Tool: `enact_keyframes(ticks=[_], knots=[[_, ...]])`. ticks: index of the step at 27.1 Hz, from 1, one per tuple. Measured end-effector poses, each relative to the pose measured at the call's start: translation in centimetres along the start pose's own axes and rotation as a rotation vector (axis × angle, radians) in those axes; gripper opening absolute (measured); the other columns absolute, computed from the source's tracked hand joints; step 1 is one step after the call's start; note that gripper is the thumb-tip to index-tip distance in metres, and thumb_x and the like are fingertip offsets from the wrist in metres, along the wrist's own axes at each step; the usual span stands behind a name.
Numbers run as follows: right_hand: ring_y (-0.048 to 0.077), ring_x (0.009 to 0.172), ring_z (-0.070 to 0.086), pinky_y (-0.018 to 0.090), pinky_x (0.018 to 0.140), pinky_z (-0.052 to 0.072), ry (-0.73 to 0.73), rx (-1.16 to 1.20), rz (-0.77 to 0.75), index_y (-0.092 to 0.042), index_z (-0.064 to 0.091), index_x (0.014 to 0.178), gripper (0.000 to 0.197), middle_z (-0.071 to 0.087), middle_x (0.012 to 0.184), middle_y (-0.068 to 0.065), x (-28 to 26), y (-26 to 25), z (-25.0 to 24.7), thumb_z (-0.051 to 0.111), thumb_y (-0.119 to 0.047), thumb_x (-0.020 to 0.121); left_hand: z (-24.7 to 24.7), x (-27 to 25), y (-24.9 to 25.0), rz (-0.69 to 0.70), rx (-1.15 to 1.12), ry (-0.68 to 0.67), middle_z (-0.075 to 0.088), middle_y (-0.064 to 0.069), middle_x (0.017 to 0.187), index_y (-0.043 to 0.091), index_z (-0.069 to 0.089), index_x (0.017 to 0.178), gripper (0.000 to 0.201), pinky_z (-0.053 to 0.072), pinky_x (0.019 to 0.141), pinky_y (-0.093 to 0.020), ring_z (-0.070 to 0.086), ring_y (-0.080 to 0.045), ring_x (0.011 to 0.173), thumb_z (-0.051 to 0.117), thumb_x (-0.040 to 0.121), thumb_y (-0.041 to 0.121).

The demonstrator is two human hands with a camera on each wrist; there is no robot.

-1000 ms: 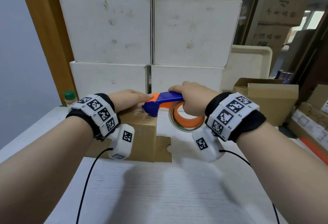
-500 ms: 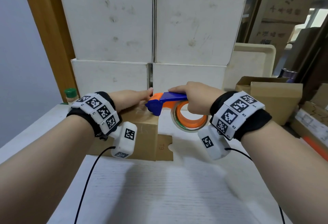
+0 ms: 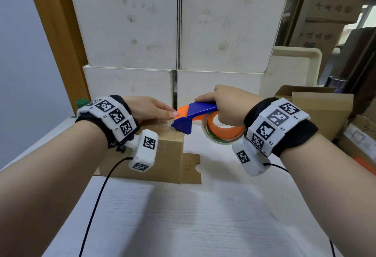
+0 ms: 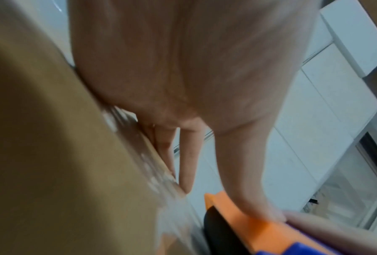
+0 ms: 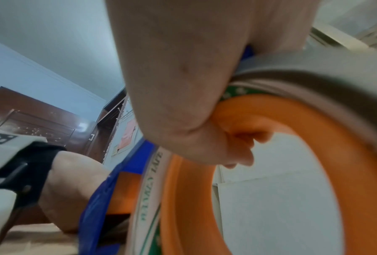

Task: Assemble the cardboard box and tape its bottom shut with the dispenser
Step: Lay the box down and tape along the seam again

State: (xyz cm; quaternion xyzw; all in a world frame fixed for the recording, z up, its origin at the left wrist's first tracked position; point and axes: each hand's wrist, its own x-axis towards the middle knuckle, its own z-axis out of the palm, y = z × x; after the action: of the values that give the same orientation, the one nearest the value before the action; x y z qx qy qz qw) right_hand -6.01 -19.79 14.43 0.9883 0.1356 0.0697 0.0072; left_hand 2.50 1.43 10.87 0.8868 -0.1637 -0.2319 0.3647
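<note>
The small brown cardboard box (image 3: 162,153) stands assembled on the white table (image 3: 183,216), at ten o'clock from its middle, bottom upward; clear tape glints along its top, so the sealing looks nearly done, cutting left; the right hand (image 3: 227,104), at three o'clock of the box, is clamped round the blue-and-orange tape dispenser (image 3: 195,116) at the box's right edge; the left hand (image 3: 150,108) lies flat, fingers together, thumb touching the dispenser's orange nose.
</note>
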Motion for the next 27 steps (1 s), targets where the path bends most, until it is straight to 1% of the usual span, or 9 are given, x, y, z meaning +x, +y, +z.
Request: enact_keyframes(ticks=[2, 4, 7, 9, 13, 18, 20, 22, 27], knots=[[0.018, 0.082, 0.045, 0.028, 0.072, 0.034, 0.009, -0.034, -0.014, -0.038, 0.044, 0.134, 0.061, 0.041, 0.095, -0.004, 0.0, 0.0, -0.4, 0.044, -0.001, 0.086, 0.1, 0.6, 0.1, 0.001, 0.078, 0.027, 0.070, 0.006, 0.113, 0.041, 0.068, 0.094, 0.083, 0.043, 0.106, -0.038, 0.062, -0.018, 0.112, 0.070, 0.024, 0.084], [0.018, 0.081, 0.047, 0.028, 0.071, 0.037, 0.013, -0.067, -0.037, -0.035, 0.049, 0.131, 0.058, 0.044, 0.094, -0.003, -0.2, -0.1, -0.6, 0.045, 0.000, 0.084, 0.4, 0.7, 0.5, -0.021, 0.175, 0.044, 0.066, 0.007, 0.116, 0.041, 0.064, 0.097, 0.075, 0.041, 0.108, -0.039, 0.059, -0.017, 0.114, 0.063, 0.038, 0.087], [0.019, 0.080, 0.048, 0.029, 0.070, 0.039, 0.010, -0.122, -0.049, -0.030, 0.055, 0.124, 0.053, 0.049, 0.094, -0.001, -0.6, 0.0, -1.2, 0.045, 0.000, 0.082, 1.2, 1.0, 1.1, -0.049, 0.321, 0.111, 0.062, 0.005, 0.117, 0.038, 0.057, 0.105, 0.057, 0.039, 0.109, -0.039, 0.056, -0.017, 0.114, 0.051, 0.066, 0.080], [0.020, 0.078, 0.048, 0.029, 0.069, 0.037, 0.014, -0.190, -0.054, -0.031, 0.057, 0.121, 0.050, 0.049, 0.092, -0.001, -0.8, 0.2, -1.8, 0.046, -0.002, 0.081, 1.9, 1.4, 1.5, -0.072, 0.400, 0.145, 0.061, 0.005, 0.113, 0.032, 0.054, 0.103, 0.055, 0.040, 0.106, -0.035, 0.055, -0.016, 0.109, 0.048, 0.072, 0.077], [0.020, 0.076, 0.047, 0.030, 0.068, 0.036, -0.009, -0.232, -0.060, -0.032, 0.057, 0.120, 0.049, 0.046, 0.088, -0.001, -1.4, 0.6, -1.7, 0.045, -0.003, 0.082, 2.5, 1.9, 1.7, -0.102, 0.430, 0.148, 0.060, 0.004, 0.094, 0.027, 0.060, 0.086, 0.068, 0.043, 0.096, -0.034, 0.056, -0.016, 0.091, 0.043, 0.062, 0.087], [0.022, 0.071, 0.043, 0.030, 0.066, 0.031, 0.013, -0.377, -0.097, -0.033, 0.061, 0.110, 0.039, 0.029, 0.069, -0.008, -1.2, 0.8, -1.5, 0.046, -0.009, 0.082, 3.7, 2.6, 2.5, -0.190, 0.507, 0.182, 0.059, -0.003, 0.094, 0.010, 0.063, 0.106, 0.093, 0.045, 0.093, -0.034, 0.057, -0.023, 0.094, 0.046, 0.059, 0.088], [0.023, 0.072, 0.043, 0.031, 0.066, 0.032, -0.001, -0.396, -0.096, -0.033, 0.061, 0.110, 0.039, 0.028, 0.069, -0.007, -1.1, 0.7, -1.5, 0.047, -0.010, 0.082, 3.8, 2.7, 2.5, -0.193, 0.516, 0.192, 0.060, -0.004, 0.094, 0.011, 0.062, 0.106, 0.091, 0.044, 0.089, -0.033, 0.057, -0.023, 0.094, 0.046, 0.060, 0.087], [0.023, 0.072, 0.043, 0.031, 0.066, 0.032, -0.026, -0.408, -0.093, -0.033, 0.060, 0.112, 0.039, 0.028, 0.068, -0.007, -1.1, 0.6, -1.1, 0.046, -0.010, 0.084, 3.7, 2.8, 2.5, -0.202, 0.511, 0.183, 0.061, -0.003, 0.094, 0.012, 0.061, 0.100, 0.088, 0.045, 0.091, -0.034, 0.059, -0.023, 0.095, 0.047, 0.058, 0.088], [0.023, 0.074, 0.039, 0.032, 0.069, 0.029, -0.004, -0.451, -0.106, -0.031, 0.057, 0.115, 0.036, 0.026, 0.068, -0.004, -1.1, 0.2, -0.2, 0.043, -0.011, 0.089, 3.4, 2.6, 2.3, -0.184, 0.492, 0.162, 0.060, 0.001, 0.076, 0.018, 0.060, 0.074, 0.074, 0.046, 0.086, -0.034, 0.059, -0.020, 0.081, 0.048, 0.056, 0.089]])
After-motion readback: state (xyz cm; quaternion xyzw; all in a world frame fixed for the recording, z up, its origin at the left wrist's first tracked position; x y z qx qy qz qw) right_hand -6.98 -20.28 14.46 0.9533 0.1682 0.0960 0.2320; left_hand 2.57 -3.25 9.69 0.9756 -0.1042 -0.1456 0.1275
